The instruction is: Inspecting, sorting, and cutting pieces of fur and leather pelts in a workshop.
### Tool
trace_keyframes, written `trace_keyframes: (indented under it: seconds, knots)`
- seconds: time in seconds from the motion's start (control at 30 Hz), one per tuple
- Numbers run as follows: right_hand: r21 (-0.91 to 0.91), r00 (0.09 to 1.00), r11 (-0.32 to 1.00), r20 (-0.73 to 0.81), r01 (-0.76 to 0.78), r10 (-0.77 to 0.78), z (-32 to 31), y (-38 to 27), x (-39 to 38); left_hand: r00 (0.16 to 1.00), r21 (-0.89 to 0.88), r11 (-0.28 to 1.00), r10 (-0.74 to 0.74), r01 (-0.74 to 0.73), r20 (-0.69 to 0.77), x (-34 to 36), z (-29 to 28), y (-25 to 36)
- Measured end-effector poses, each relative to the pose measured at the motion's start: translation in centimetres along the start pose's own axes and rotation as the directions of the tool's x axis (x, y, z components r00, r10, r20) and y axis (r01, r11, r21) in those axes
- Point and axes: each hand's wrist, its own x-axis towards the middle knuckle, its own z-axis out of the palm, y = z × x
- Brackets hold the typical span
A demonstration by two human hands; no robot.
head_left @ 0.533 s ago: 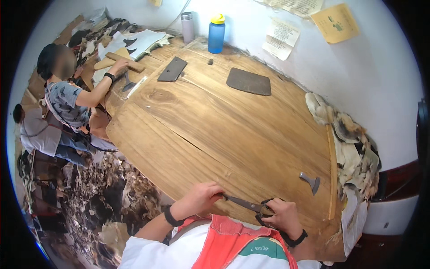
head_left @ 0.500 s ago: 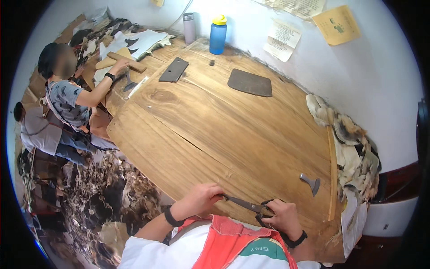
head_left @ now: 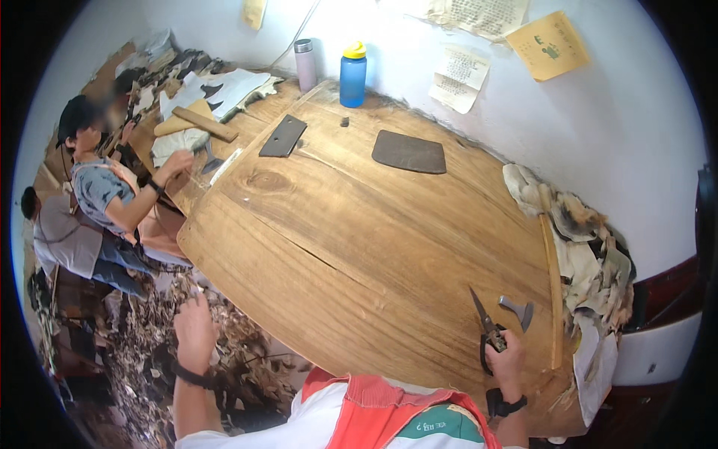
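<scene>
The step in hand appeared to be handling the scissors (head_left: 485,313), which were at the desk's (head_left: 336,224) right side, blades pointing away from the person; whether they touched the wood could not be told. The right hand (head_left: 507,358) had its fingers closed around the handles, near a small axe-shaped blade (head_left: 521,310). The left hand (head_left: 194,329) was over the scraps (head_left: 149,322) beyond the desk's edge, fingers bent inward; whether they held anything could not be told. The next move seemed to call for keeping the scissors' points clear of that hand. Half a second earlier, both hands were together at the near edge, the left at the scissors' tip; a co-worker's hand (head_left: 178,161) had since left the wooden bar (head_left: 206,123).
</scene>
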Motion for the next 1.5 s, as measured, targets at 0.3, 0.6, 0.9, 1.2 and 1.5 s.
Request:
trace_keyframes:
  seconds: [0.3,0.6,0.9,1.2,1.5]
  knots:
    - [0.071,0.998,0.997,-0.039,-0.042,0.045,-0.6,3.3,-0.3,0.796,-0.607,0.569,0.575,-0.554,-0.188,5.0,-4.6,14.7]
    - [0.368,0.924,0.907,-0.230,-0.207,0.304,-1.5,6.6,-3.1,0.851,-0.754,0.440,0.431,-0.488,-0.300,30.8,-10.4,18.8]
    - [0.144,0.890,0.958,-0.356,-0.250,0.286,-1.4,13.4,-7.6,0.999,-0.763,0.645,0.028,-0.054,-0.047,51.7,-2.8,24.0]
    - [0.233,0.835,0.886,-0.304,-0.401,0.458,-3.0,9.1,-6.1,0.999,-0.616,0.787,0.038,-0.035,-0.008,53.8,1.2,32.2]
    - [0.084,0.682,0.690,-0.107,-0.719,0.724,-3.4,8.2,-4.9,0.976,-0.691,0.719,-0.089,-0.075,-0.199,57.4,-2.2,40.7]
